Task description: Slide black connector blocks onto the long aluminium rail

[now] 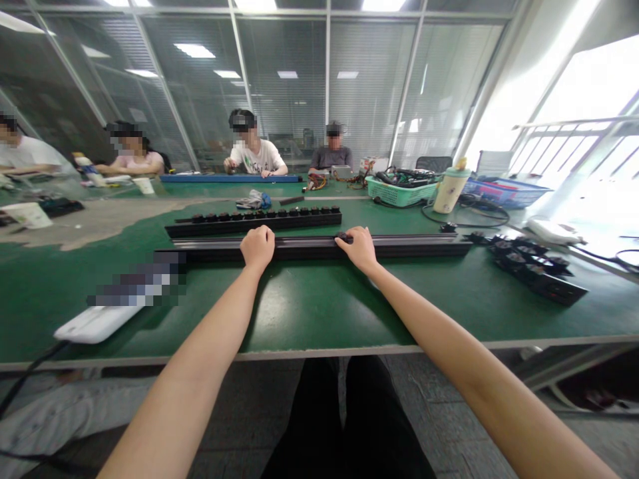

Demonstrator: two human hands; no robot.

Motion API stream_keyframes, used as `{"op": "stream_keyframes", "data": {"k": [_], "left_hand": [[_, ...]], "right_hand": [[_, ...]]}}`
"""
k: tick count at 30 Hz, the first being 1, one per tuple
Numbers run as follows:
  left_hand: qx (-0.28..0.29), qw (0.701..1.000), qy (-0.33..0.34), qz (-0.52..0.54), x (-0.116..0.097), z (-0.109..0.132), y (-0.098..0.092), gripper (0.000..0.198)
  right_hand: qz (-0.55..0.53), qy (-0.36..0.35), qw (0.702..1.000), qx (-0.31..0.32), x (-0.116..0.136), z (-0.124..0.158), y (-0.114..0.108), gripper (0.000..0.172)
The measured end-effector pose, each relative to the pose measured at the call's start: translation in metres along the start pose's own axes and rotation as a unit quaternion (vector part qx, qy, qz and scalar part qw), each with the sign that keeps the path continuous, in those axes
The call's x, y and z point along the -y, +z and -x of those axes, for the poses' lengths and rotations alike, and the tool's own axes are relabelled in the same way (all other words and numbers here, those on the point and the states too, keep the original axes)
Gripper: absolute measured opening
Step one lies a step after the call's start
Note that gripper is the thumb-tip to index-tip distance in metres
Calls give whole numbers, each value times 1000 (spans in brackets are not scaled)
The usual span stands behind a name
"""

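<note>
A long black metal rail (304, 251) with a shiny inner channel lies crosswise on the table in front of me. Curled over its left-middle stretch, my left hand (258, 247) grips the rail. My right hand (360, 247) is closed around a small black part (342, 236) at the channel; much of that part is hidden by my fingers. Another small black part (448, 227) sits at the rail's right end. Just behind lies a second black rail (254, 224), carrying a row of several black round-topped pieces.
More black parts (524, 256) are heaped at the right. A white device (102, 324) with a blurred top lies at the left. Farther back are a green basket (402, 193), a bottle (450, 189), a blue basket (524, 194) and a cloth (253, 199). Several people sit across.
</note>
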State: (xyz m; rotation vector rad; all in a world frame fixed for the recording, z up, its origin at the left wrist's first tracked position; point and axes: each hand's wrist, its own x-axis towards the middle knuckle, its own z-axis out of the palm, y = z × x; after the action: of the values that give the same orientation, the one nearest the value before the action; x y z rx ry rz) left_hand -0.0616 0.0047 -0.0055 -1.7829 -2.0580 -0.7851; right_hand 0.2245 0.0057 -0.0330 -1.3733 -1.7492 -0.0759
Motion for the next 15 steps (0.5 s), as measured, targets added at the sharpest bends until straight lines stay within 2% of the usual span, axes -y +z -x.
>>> {"op": "stream_keyframes", "data": {"k": [8,15], "left_hand": [[-7,1000,5,7,1,0,1,39],[-6,1000,5,4,1,-1,1,40]], "right_hand": [[-8,-3,1000,20,-2,-3,-3,17],[-11,33,999,30,-3,-3,-4,22]]}}
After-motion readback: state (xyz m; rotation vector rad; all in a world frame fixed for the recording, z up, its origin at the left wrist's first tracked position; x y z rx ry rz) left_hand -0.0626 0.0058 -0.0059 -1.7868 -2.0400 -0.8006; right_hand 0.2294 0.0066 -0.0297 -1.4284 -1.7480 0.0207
